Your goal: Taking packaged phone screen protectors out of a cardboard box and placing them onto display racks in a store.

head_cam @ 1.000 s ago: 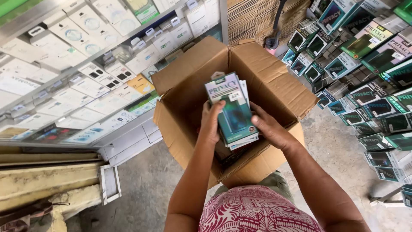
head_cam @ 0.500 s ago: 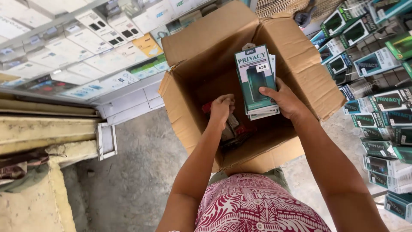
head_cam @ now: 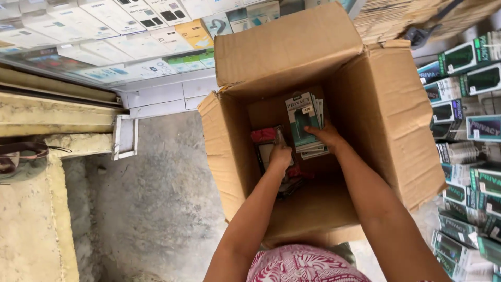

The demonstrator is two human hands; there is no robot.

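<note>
A large open cardboard box point(head_cam: 386, 120) stands on the floor in front of me. Both arms reach down into it. My right hand point(head_cam: 324, 134) holds a small stack of flat green-and-white packets point(head_cam: 304, 120) upright against the box's far inner wall. My left hand point(head_cam: 280, 155) is lower, fingers closed on flat packets point(head_cam: 267, 149) lying at the bottom, next to a red packet point(head_cam: 263, 134). What lies under my left hand is partly hidden.
Rows of green packaged goods point(head_cam: 469, 115) hang on the right. White and pale boxes point(head_cam: 120, 31) fill a display counter at top left, above white panels point(head_cam: 167, 96). A concrete ledge point(head_cam: 36, 209) runs along the left; grey concrete floor point(head_cam: 151, 209) lies between.
My right hand has lowered the green packet stack from above the box to inside it. My left hand has reached deeper to the bottom. The camera has tilted down toward the box.
</note>
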